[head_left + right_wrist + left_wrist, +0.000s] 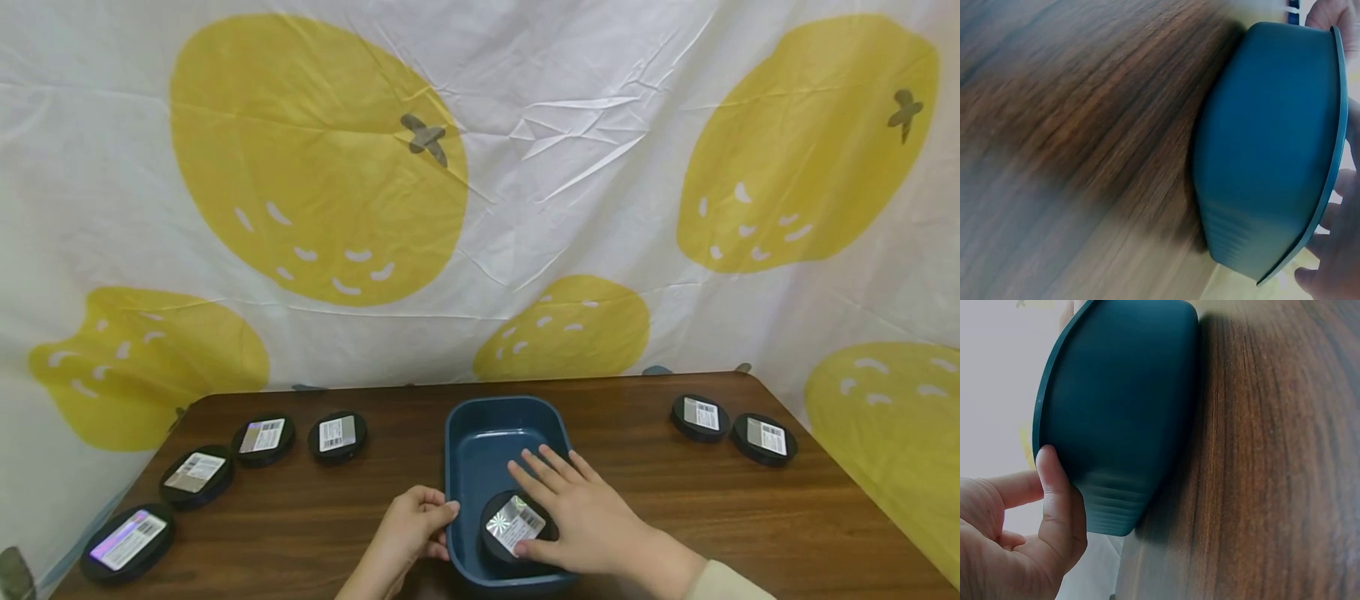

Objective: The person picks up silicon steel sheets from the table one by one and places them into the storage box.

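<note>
A deep blue rectangular tray [471,442] stands on the table in front of me. Its left rim is pinched by my left hand [408,529], thumb over the edge; the left wrist view shows that thumb and fingers [1057,500] at the tray's side [1122,394]. Inside the tray's near end lies a black round disc [491,546] with a silver-and-white barcode label. My right hand [588,525] reaches over the right rim, fingers straight and spread above the tray, thumb on the disc's label. The palm hides the disc's right edge. In the right wrist view the tray wall [1266,137] covers the disc.
Several similar black discs with labels sit at the left of the brown wooden table [630,442], among them a near one [127,546] and one closer to the tray [337,437]. Two more discs [700,417] stand back right. A lemon-print curtain [555,233] hangs behind.
</note>
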`<state>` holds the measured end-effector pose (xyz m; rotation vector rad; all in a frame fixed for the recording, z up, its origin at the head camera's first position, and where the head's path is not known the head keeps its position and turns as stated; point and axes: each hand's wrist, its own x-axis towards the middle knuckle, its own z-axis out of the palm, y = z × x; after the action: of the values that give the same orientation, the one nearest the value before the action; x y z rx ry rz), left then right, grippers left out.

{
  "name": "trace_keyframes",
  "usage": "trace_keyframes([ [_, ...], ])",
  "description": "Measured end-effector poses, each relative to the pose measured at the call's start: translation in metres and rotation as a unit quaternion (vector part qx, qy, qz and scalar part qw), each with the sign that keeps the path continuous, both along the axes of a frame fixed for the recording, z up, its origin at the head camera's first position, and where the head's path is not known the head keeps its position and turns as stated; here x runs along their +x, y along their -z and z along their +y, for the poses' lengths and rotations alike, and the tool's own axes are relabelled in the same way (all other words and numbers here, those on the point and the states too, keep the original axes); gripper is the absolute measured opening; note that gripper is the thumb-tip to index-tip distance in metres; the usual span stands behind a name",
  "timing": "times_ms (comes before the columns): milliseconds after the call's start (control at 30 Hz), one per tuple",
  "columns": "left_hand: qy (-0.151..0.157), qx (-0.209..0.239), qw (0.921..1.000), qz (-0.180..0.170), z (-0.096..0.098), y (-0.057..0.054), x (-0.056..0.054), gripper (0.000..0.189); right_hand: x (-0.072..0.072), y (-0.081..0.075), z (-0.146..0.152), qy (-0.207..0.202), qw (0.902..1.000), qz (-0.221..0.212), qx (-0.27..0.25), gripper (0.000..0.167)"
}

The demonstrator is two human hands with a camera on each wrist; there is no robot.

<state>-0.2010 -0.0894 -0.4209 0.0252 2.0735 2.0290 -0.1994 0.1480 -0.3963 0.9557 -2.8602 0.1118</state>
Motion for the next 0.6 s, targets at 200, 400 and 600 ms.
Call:
trace_keyframes([
  [200, -0.003, -0.002, 1.0000, 0.002, -0.001, 0.001, 0.000, 0.019, 0.000, 0.001, 0.008, 0.019, 0.9998, 0.009, -0.004, 0.086],
  [400, -0.003, -0.007, 1.0000, 0.003, -0.002, 0.003, -0.001, 0.018, 0.002, 0.002, 0.018, 0.030, 0.9990, 0.025, -0.020, 0.086],
  [600, -0.001, -0.011, 0.9999, 0.006, -0.001, 0.003, -0.001, 0.018, 0.005, 0.003, 0.026, 0.047, 0.9982, 0.029, -0.024, 0.085],
])
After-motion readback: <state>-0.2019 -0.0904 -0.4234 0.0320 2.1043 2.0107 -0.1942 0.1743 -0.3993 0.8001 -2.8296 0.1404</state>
